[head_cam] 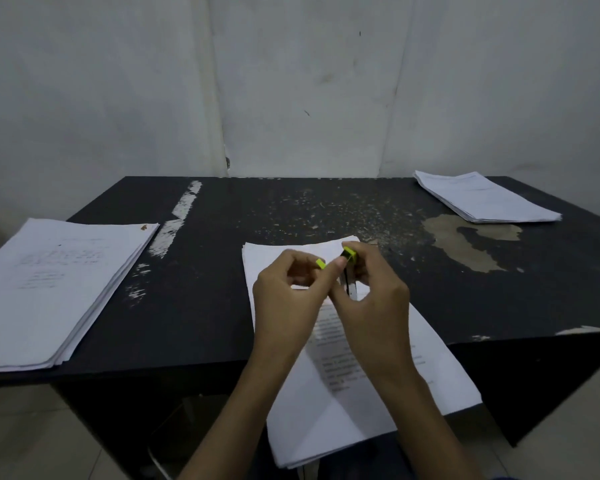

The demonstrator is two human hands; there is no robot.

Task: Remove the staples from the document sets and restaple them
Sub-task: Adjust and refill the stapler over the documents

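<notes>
A small yellow-green and black stapler (347, 255) is held above a set of white printed sheets (354, 372) that lies at the table's front middle and hangs over the near edge. My right hand (369, 292) grips the stapler's body, with its metal part showing between the fingers. My left hand (291, 289) pinches a yellow-green piece (320, 264) at the stapler's left end. Whether the stapler is swung open cannot be told; my fingers hide most of it.
A thick pile of documents (49, 289) lies at the left of the black table (205, 306). A second pile (485, 199) sits at the far right corner. Loose staple bits (326, 216) litter the tabletop beyond the sheets. A wall stands close behind.
</notes>
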